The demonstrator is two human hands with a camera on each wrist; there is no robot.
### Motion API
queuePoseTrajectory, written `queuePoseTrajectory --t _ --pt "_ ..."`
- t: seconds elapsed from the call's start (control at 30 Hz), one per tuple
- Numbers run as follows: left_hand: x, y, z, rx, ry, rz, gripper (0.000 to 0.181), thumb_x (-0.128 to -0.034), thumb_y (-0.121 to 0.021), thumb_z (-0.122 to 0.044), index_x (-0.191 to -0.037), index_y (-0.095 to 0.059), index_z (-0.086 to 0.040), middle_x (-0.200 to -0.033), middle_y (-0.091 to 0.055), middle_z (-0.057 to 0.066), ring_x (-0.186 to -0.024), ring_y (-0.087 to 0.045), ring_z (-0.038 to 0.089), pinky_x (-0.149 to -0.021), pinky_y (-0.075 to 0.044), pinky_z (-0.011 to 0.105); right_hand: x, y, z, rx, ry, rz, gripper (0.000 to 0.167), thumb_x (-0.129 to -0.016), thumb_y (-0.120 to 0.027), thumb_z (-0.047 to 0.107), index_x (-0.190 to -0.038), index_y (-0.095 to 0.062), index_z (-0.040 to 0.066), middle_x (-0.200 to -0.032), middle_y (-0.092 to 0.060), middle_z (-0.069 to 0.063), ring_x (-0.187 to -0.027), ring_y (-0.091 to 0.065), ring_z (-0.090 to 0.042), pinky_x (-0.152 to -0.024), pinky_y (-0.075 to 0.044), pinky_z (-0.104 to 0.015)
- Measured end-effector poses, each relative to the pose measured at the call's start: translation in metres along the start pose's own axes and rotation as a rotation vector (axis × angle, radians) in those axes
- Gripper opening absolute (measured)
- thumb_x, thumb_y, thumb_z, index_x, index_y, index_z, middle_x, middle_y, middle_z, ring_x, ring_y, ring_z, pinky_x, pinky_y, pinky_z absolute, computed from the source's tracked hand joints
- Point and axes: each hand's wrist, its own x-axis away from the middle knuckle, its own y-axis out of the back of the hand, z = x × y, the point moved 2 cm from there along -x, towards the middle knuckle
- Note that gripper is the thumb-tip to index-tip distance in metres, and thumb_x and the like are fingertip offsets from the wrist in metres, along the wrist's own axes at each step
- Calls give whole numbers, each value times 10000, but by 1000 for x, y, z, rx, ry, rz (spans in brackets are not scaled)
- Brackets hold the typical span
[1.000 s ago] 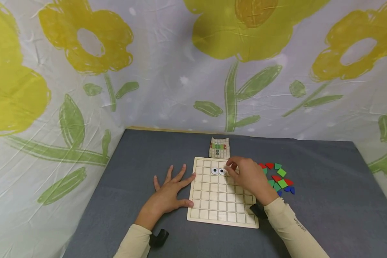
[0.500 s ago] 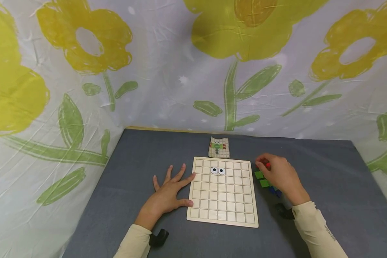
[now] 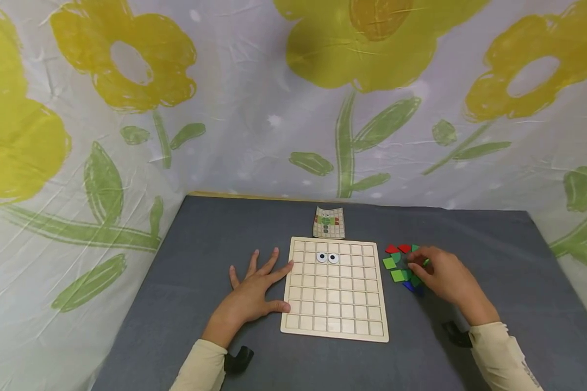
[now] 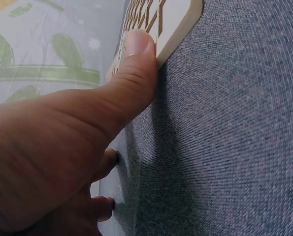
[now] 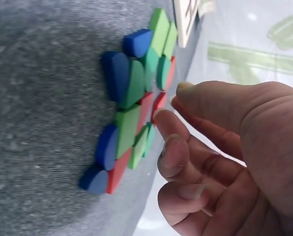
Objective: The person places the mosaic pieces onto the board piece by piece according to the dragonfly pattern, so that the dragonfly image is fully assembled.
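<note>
A pale wooden grid board (image 3: 333, 296) lies on the table, with two round eye pieces (image 3: 327, 258) side by side near its far edge. My left hand (image 3: 247, 301) is spread flat on the table, its thumb (image 4: 136, 54) and index finger touching the board's left edge. To the board's right, my right hand (image 3: 447, 277) hovers over a cluster of small pieces. Its fingers are bent loosely, with a gap to the thumb (image 5: 210, 98) and nothing seen between them. Among the pieces are light green squares (image 5: 128, 129), red pieces (image 5: 117, 169), blue pieces (image 5: 115, 73) and rounded darker green pieces (image 5: 133, 83).
A small pattern card (image 3: 329, 224) showing a coloured figure on a grid lies just beyond the board. Dark grey cloth (image 3: 235, 222) covers the table. Behind it hangs a curtain (image 3: 244, 136) printed with yellow flowers.
My right hand has moved from above the board near the eye pieces rightward to the coloured pieces, then slightly farther right and nearer. The left hand stays at the board's edge.
</note>
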Motion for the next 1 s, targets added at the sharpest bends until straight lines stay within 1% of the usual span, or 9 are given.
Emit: queuePoseTrajectory --t 0.1,0.27,0.33,0.43,0.57,0.7,0.8,0.93,1.0 --pt "0 -1 0 2 -4 5 968 -799 -833 -565 -1643 -391 -396 -1774 -139 21 -1614 63 465 -1080 89 893 2 -3 -3 10 27 -6 164 -1002 -759 171 -1158 -768 123 -1043 -717 -20 -761 -609 -111 -626 -519 -321" --pt "0 -3 0 -2 -2 11 972 -801 -828 -570 -1647 -379 -404 -1775 -130 11 -1615 69 458 -1085 90 888 8 -7 -5 32 66 28 200 -971 -795 180 -1159 -765 119 -1036 -676 6 -747 -554 -86 -625 -481 -297" --pt "0 -2 1 -1 1 6 973 -800 -831 -565 -1646 -381 -401 -1774 -133 13 -1615 68 459 -1086 92 887 9 -9 -5 44 77 35 213 -959 -808 181 -1160 -765 125 -1036 -661 5 -774 -584 -92 -637 -498 -305" --pt "0 -1 1 3 2 -2 973 -798 -835 -558 -1646 -385 -395 -1774 -137 21 -1614 67 462 -1086 100 885 8 -10 -3 72 103 24 228 -939 -829 168 -1155 -770 130 -1042 -658 -7 -850 -656 -139 -683 -548 -354" --pt "1 0 1 1 2 -5 974 -798 -836 -555 -1646 -386 -392 -1773 -137 28 -1614 66 463 -1083 99 887 8 -12 0 101 135 11 230 -923 -845 161 -1141 -778 133 -1040 -648 -26 -873 -691 -201 -689 -569 -395" --pt "1 0 2 0 2 -7 968 -799 -836 -551 -1644 -390 -393 -1774 -138 28 -1614 66 463 -1082 93 890 7 -13 1 111 123 24 210 -929 -842 180 -1122 -764 147 -1071 -621 -30 -875 -691 -188 -675 -558 -377" --pt "0 0 2 3 -2 -7 968 -800 -835 -553 -1644 -389 -394 -1774 -138 26 -1614 67 462 -1081 94 890 6 -14 1 106 106 47 199 -928 -847 185 -1079 -722 151 -1094 -599 -27 -890 -680 -170 -695 -551 -370" --pt "0 -1 3 5 -8 0 973 -801 -828 -570 -1648 -380 -397 -1774 -134 23 -1613 71 464 -1077 96 893 6 -14 2 77 100 84 228 -919 -854 170 -1040 -661 159 -1061 -644 12 -878 -661 -131 -689 -532 -352" --pt "0 -1 3 7 -10 2 973 -801 -826 -575 -1648 -380 -395 -1773 -134 23 -1613 70 466 -1075 97 893 7 -13 3 65 101 95 241 -920 -849 154 -1087 -675 156 -1018 -668 35 -839 -640 -106 -670 -519 -334"
